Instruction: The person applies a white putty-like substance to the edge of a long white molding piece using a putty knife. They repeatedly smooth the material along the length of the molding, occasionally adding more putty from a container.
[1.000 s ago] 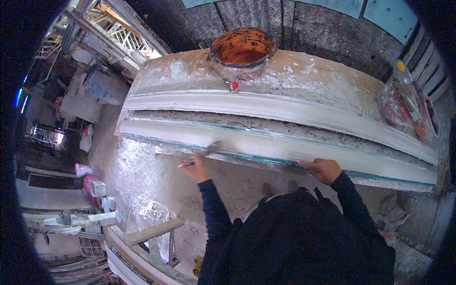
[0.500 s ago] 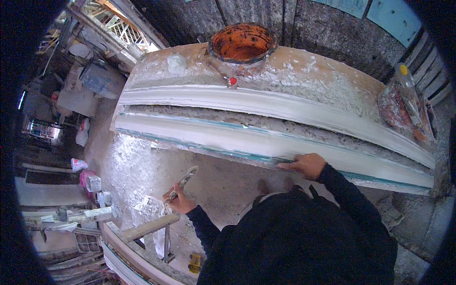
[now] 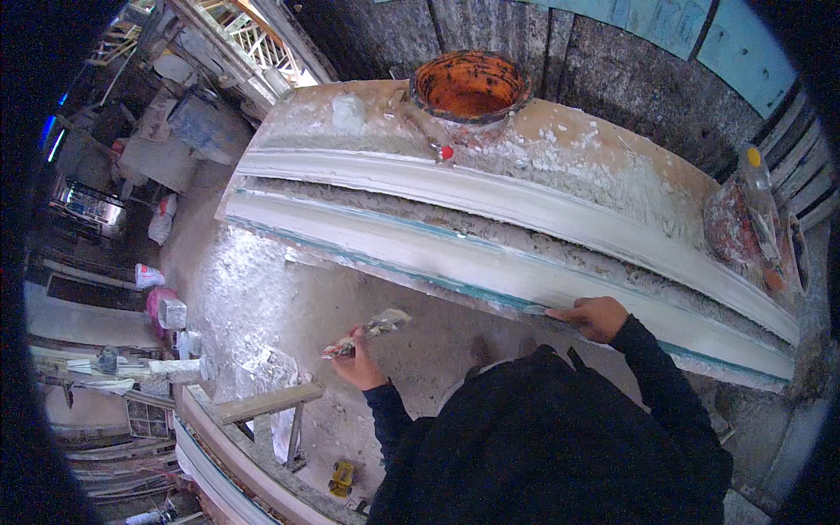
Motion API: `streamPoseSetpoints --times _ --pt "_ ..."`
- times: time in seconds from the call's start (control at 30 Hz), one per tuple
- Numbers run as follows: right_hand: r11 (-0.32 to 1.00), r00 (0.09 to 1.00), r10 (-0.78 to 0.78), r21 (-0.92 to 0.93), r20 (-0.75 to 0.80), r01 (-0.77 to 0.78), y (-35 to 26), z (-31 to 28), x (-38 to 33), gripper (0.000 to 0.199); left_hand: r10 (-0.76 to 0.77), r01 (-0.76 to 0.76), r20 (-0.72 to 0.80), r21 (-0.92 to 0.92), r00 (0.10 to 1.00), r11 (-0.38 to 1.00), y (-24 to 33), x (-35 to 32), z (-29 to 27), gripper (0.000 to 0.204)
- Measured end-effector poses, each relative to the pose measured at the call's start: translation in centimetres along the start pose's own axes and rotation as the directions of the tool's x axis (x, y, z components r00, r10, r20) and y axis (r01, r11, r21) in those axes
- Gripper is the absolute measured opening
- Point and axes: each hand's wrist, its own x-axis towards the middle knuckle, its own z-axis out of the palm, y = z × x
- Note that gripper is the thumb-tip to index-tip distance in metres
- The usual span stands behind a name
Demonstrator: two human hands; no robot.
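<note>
My left hand (image 3: 359, 366) is closed around the handle of a plaster-smeared spatula (image 3: 385, 322), held over the floor, with its whitish, lumpy end pointing right. At the front edge of the near white moulding (image 3: 411, 238), my right hand (image 3: 599, 318) is closed with the forefinger stretched left. A thin greyish sliver shows at that fingertip; its kind cannot be made out. Teal strips edge the moulding. Behind it lies a second long white moulding (image 3: 420, 179), with a rough grey gap between the two.
An orange bucket (image 3: 472, 92) with a dark-stained rim stands on the plaster-spattered bench (image 3: 621, 153). At the right end sits a smeared container (image 3: 731, 223) beside a yellow-capped bottle (image 3: 756, 166). A wooden frame (image 3: 267, 404) stands at lower left, near a small yellow object (image 3: 341, 479).
My left hand has moved right and turned the spatula to point more sideways. My right hand stays at the moulding's front edge. The whole view has shifted slightly.
</note>
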Motion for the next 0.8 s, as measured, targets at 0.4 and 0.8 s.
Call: streamPoseSetpoints --times 0.4,0.8 --pt "0.949 0.971 -0.05 0.293 -0.234 0.12 -5.7 -1.5 13.4 0.044 -0.052 0.064 0.135 -0.085 0.989 0.994 2.0 -5.6 4.1 0.029" --pt "0.236 0.925 0.374 0.971 -0.062 -0.031 2.5 1.1 -4.8 0.048 -0.32 0.331 0.655 0.111 0.685 0.937 1.4 -17.9 15.2 0.024"
